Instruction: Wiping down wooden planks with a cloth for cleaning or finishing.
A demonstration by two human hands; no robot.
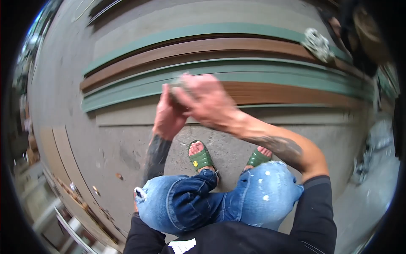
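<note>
My two hands meet over the near edge of several long strips lying side by side on the floor. My left hand [166,113] is closed from below around a small greyish thing [175,89], blurred and mostly hidden by fingers. Over its top lies my right hand [208,96], fingers bent and pressed against the same thing; motion smears its fingertips. Beneath the hands run a green strip [122,96] and a brown wood-look strip [270,93]. Another brown strip [190,47] lies farther off, edged by a green one [237,28].
A bundled whitish cloth [317,44] rests on the strips at the far right. Beyond it, another person [359,38] is partly visible. My green sandals [202,158] stand on concrete behind the strips. Tan boards [63,148] lie at the left, clear plastic sheeting [376,148] at the right.
</note>
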